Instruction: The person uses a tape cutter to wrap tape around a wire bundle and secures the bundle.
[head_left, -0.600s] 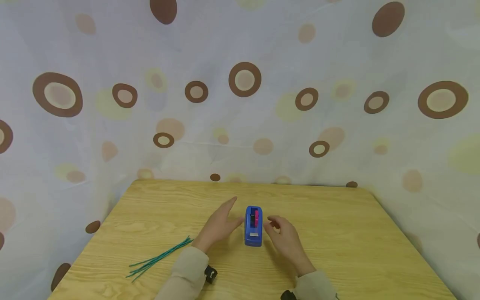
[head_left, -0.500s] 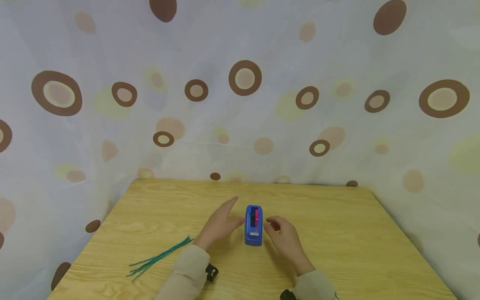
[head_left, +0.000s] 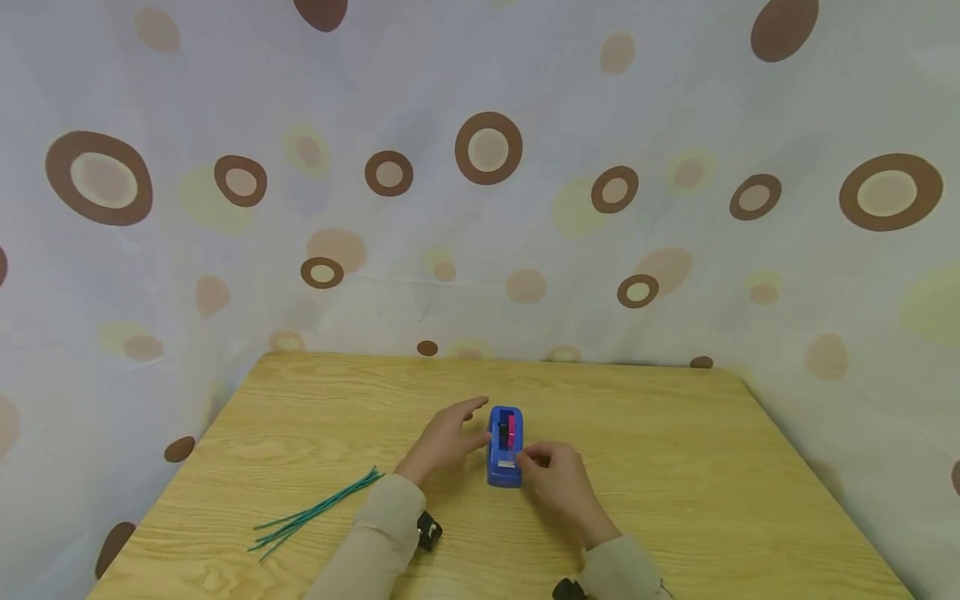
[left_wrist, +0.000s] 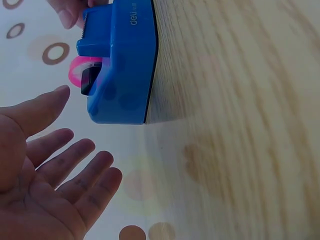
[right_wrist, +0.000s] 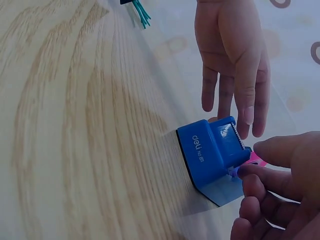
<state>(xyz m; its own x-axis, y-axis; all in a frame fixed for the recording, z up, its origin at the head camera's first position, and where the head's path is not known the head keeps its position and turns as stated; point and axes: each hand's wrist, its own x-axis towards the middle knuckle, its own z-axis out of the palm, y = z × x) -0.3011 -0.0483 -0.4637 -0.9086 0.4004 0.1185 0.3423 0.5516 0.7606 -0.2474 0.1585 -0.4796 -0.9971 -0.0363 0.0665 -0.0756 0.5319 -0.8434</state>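
Note:
A blue tape dispenser (head_left: 504, 477), marked "deli", stands upright on the table with a pink-cored roll (left_wrist: 80, 70) in it. My left hand (head_left: 442, 442) is beside its left side, fingers spread and holding nothing; in the left wrist view a gap shows between thumb and dispenser. My right hand (head_left: 561, 483) reaches to the near right of the dispenser, its thumb and bent forefinger right at the serrated cutter (right_wrist: 238, 136). In the right wrist view a small gap, with pink behind it, shows between these two fingertips. The other right fingers are curled.
A bundle of thin green ties (head_left: 315, 517) lies on the wooden table (head_left: 675, 467), left of my left forearm. Behind the table's far edge hangs a pale curtain (head_left: 555, 250) with brown and yellow dots. Each wrist wears a black camera mount (head_left: 429, 531).
My right hand has moved left, bringing its thumb and forefinger to the dispenser's cutter end. My left hand has shifted slightly right, closer to the dispenser. The head view has tilted a little.

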